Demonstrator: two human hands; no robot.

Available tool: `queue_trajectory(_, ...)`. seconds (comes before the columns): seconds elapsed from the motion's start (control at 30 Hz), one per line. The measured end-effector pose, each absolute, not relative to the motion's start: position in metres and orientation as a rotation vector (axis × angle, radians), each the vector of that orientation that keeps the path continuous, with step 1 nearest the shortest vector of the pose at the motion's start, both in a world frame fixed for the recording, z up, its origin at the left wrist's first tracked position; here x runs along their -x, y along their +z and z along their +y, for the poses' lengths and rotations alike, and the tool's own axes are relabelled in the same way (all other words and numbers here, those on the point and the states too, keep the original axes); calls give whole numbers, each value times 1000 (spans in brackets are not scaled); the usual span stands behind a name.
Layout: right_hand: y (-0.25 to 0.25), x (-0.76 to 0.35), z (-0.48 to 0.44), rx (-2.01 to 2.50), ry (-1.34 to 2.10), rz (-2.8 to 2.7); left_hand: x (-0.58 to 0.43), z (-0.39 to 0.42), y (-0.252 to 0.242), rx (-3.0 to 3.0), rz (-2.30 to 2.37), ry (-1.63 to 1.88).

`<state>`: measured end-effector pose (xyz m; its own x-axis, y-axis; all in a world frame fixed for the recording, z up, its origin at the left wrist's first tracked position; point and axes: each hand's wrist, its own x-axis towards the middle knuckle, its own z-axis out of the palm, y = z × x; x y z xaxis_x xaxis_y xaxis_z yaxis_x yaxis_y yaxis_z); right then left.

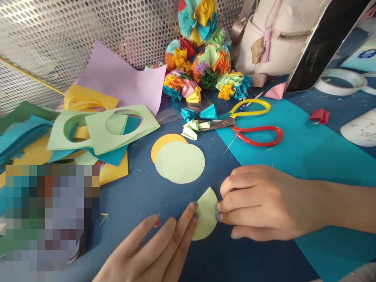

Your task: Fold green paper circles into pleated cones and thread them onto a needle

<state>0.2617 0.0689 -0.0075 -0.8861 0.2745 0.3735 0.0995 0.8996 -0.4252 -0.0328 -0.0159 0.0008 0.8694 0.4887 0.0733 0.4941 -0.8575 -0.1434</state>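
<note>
A pale green paper circle (pixel 207 219), folded in half, lies on the dark blue table between my hands. My left hand (pixel 158 246) has its fingers stretched out, two fingertips pressing on the fold at the paper's left side. At the curved right edge, my right hand (pixel 264 203) has its fingers closed together on the paper; its thumb is mostly hidden. Just beyond are flat light green circles (pixel 179 162) overlapping a yellow circle (pixel 167 143). Scissors (pixel 226 122) with one yellow and one red handle lie farther off, a needle (pixel 233 140) against the red one.
Cut-out paper sheets (pixel 117 145) pile up at left before a perforated panel (pixel 73 31). Ruffled paper balls (pixel 211 62) stand at the back beside a pale bag (pixel 264 43) and a phone (pixel 326 43). A teal sheet (pixel 308 152) and tape roll (pixel 337 91) lie right.
</note>
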Motion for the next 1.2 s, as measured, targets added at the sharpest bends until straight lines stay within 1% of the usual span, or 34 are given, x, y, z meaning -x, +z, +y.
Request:
queue_trajectory(0.37, -9, -262, 67, 252, 533, -2615, -8, 12, 26, 2976, -729, -61)
queue_trajectory(0.67, -13, -260, 68, 246, 624, -2565, -6, 26, 17, 3171, -821, -147)
queue_trajectory(0.8, -13, -258, 68, 290, 773, -2533, 8, 27, 14, 3254, -966, -404)
queue_trajectory(0.87, -13, -257, 67, 323, 795, -2528, 13, 27, 14, 3273, -1001, -500)
queue_trajectory(1.03, -12, -253, 65, 382, 777, -2560, 21, 27, 13, 3348, -1078, -441)
queue_trajectory(1.2, -3, -245, 63, 522, 867, -2626, 21, 31, 9, 3394, -1143, -681)
